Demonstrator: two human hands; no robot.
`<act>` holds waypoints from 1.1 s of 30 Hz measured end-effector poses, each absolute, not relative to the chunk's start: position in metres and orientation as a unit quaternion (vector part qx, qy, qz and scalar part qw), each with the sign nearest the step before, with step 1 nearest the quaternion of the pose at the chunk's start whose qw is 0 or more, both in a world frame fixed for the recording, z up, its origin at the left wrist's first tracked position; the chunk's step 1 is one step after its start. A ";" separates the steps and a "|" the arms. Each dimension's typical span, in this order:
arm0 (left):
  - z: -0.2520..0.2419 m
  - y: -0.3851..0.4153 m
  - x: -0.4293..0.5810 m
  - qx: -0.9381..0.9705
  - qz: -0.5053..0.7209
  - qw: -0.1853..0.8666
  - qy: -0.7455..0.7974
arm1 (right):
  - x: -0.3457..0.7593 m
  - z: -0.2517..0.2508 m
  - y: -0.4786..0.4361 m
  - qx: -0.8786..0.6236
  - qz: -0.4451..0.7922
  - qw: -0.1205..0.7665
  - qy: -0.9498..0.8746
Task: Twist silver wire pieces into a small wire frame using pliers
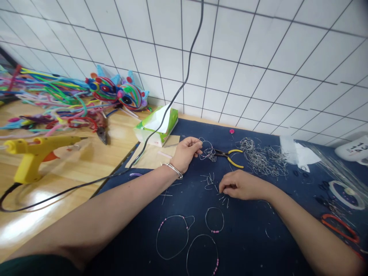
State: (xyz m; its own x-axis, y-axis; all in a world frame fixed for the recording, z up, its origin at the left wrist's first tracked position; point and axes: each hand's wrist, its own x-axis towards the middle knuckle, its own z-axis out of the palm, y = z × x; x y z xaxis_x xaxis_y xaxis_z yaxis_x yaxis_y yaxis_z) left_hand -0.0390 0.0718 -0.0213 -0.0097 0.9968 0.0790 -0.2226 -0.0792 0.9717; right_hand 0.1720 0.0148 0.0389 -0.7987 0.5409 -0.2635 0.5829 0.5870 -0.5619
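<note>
My left hand pinches a small tangle of thin silver wire above the dark blue mat; a metal bangle is on that wrist. My right hand rests on the mat with its fingers curled, the fingertips pressed on short wire bits. What they hold, if anything, is too small to make out. Yellow-handled pliers lie just beyond both hands. A pile of loose wire sits to the right of the pliers. Three wire hoops with pink beads lie near me.
A yellow glue gun stands on the wooden table at left, its black cable crossing to the wall. A green tissue pack, colourful cords and painted ornaments are behind. Clear bags, rings and an orange loop lie at right.
</note>
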 end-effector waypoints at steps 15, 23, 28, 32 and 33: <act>-0.021 0.072 -0.039 0.458 0.573 0.529 0.427 | 0.159 0.035 0.008 0.315 -0.312 0.000 0.896; -0.022 0.072 -0.040 0.462 0.570 0.531 0.424 | 0.160 0.045 0.006 0.284 -0.346 0.032 0.894; -0.020 0.071 -0.040 0.460 0.571 0.531 0.425 | 0.160 0.043 0.006 0.320 -0.329 -0.002 0.888; -0.020 0.071 -0.039 0.458 0.571 0.530 0.428 | 0.160 0.036 0.008 0.360 -0.293 -0.029 0.885; -0.020 0.071 -0.039 0.458 0.570 0.532 0.428 | 0.160 0.034 0.008 0.362 -0.289 -0.028 0.886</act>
